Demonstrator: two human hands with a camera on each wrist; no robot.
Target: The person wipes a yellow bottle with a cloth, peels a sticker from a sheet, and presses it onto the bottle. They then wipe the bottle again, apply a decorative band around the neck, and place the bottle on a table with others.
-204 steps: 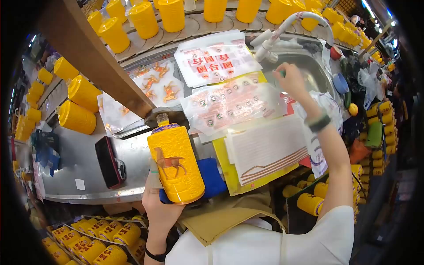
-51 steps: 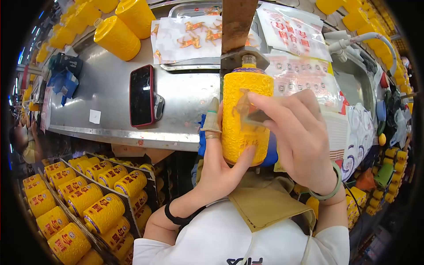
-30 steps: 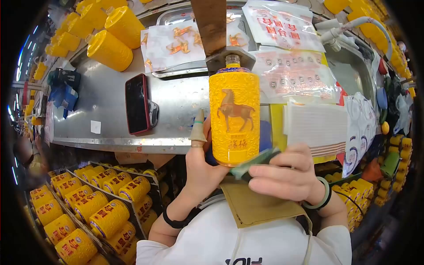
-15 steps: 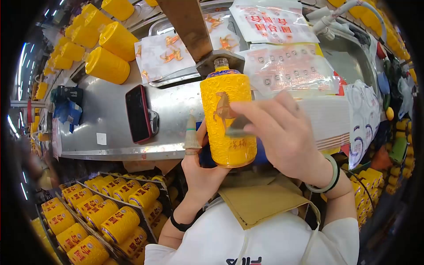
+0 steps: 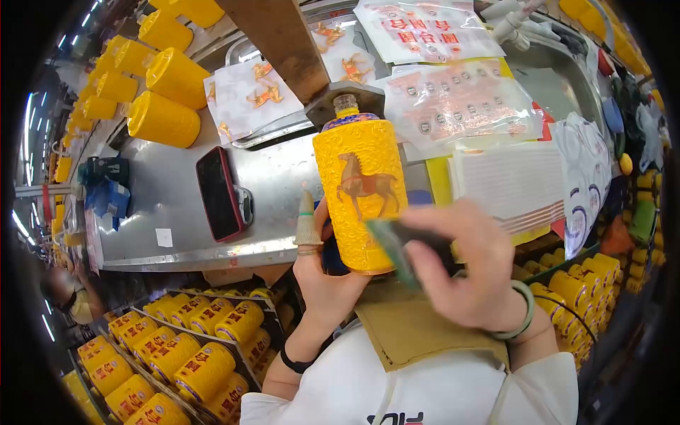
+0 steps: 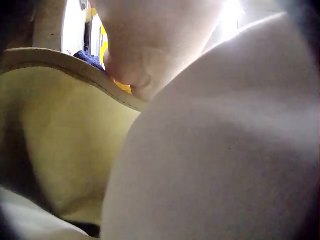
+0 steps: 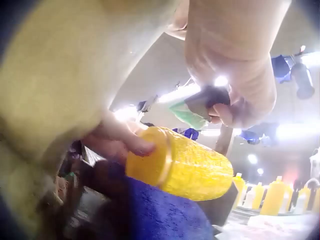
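Note:
A yellow embossed bottle (image 5: 354, 244) lies tilted, a brown horse decal (image 5: 365, 183) on its front. Its clear neck meets a metal bracket (image 5: 319, 110) on a wooden post. My left hand (image 5: 327, 280) grips the bottle's lower left side, one finger wearing a cloth sleeve (image 5: 307, 228) with a green band. In my right hand (image 5: 473, 265) is a scraper (image 5: 392, 248) with a green blade and dark grip, its blade overlapping the bottle's lower right. The right wrist view shows the scraper (image 7: 190, 116) above the bottle (image 7: 195, 167) and blue cloth (image 7: 167, 215) beneath it.
Decal sheets (image 5: 460, 99) and white lined sheets (image 5: 510, 177) lie right of the bottle. A phone (image 5: 219, 191) rests on the steel counter (image 5: 273, 177). Yellow bottles (image 5: 163, 119) stand at back left; crated ones (image 5: 202, 372) are below left. A sink (image 5: 545, 78) is at back right.
My right hand has gone from the sink side to the bottle with the scraper, then from over the horse decal to the lower right. My left hand still holds the bottle.

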